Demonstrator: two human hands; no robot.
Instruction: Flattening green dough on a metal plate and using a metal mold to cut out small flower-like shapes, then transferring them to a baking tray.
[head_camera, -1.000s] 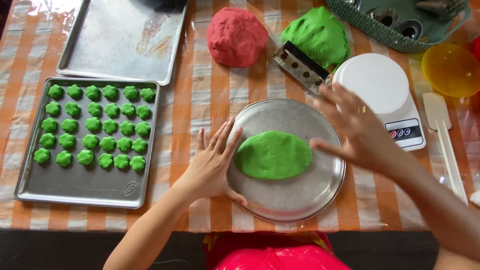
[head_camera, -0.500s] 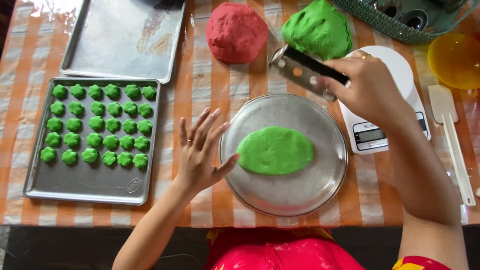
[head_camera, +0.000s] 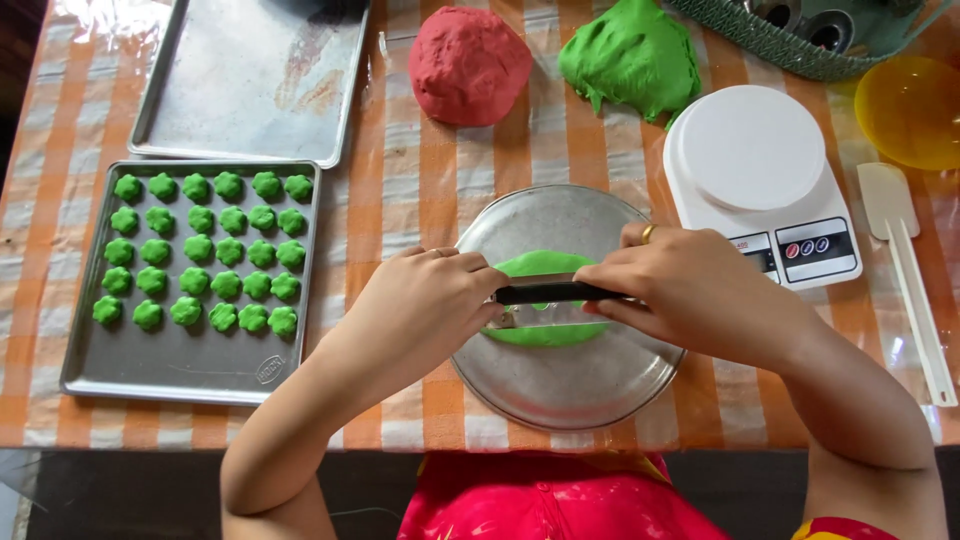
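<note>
Because both hands crowd over the round metal pan (head_camera: 560, 385), much of the flattened green dough (head_camera: 545, 335) stays hidden. The left hand (head_camera: 425, 300) and right hand (head_camera: 690, 295) each pinch an end of the black-handled dough scraper (head_camera: 550, 293), while bare striped tablecloth (head_camera: 400, 200) lies open between the pan and the baking tray of green cookies (head_camera: 190, 365).

Bright, even light falls from above, leaving only soft, faint shadows under the forearms. Glare streaks the clear plastic table cover (head_camera: 905, 330) at 3 o'clock and the empty baking tray (head_camera: 250, 80) at 11 o'clock. Focus is sharp throughout; slight bending shows toward the edges.
</note>
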